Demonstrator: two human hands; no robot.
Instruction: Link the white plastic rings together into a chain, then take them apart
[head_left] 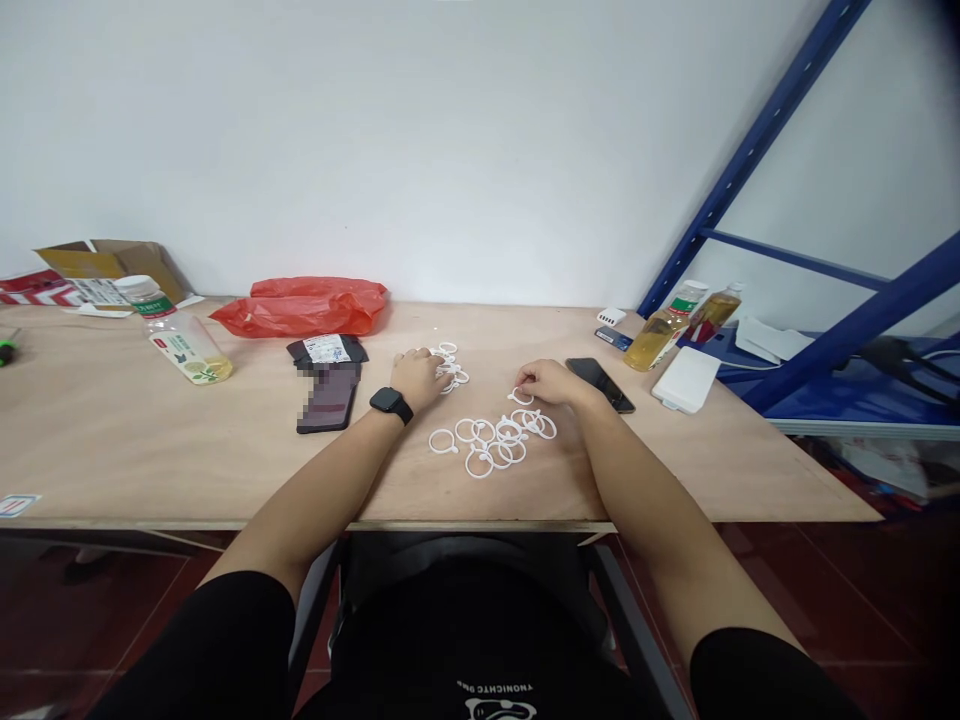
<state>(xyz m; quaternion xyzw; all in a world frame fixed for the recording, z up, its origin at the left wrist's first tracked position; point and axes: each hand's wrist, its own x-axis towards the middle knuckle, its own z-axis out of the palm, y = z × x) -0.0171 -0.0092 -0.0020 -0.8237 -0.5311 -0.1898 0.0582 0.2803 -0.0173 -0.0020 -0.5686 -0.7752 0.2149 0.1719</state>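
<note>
My right hand pinches a white plastic curtain ring between thumb and fingertips, just behind a loose group of similar rings. Those rings lie flat, several overlapping, each with a small eyelet on its edge. Farther back on the table, a second cluster of white rings sits against my left hand. Its fingers reach over that cluster, slightly bent and apart, touching the rings; the fingertips are partly hidden. A black smartwatch is on my left wrist.
Left of my hands lie a dark phone, a black packet and a red plastic bag. A drink bottle and cardboard box stand farther left. On the right are another phone, a white case and a bottle.
</note>
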